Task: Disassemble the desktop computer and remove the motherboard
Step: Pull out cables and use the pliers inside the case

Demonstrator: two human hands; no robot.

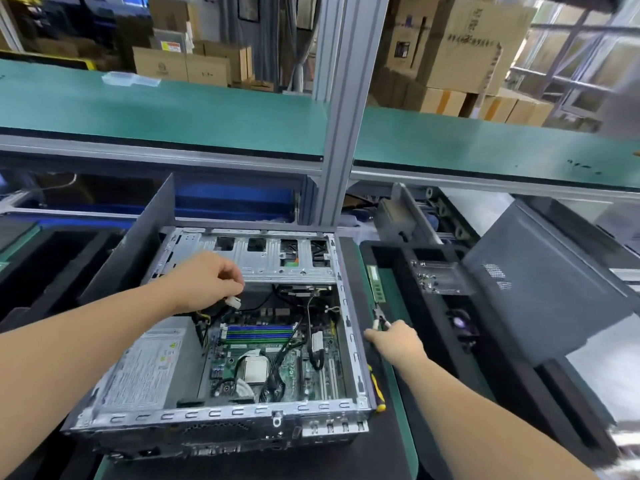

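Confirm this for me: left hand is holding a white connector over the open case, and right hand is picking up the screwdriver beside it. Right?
Not quite. The right hand is on the pliers, not the screwdriver, which lies untouched by the case. The head view shows it. The left hand does hold the white connector.

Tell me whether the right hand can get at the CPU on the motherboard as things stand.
Probably yes. The case is open on top, and the CPU lies exposed beside loose black cables. The right hand would first have to release the pliers.
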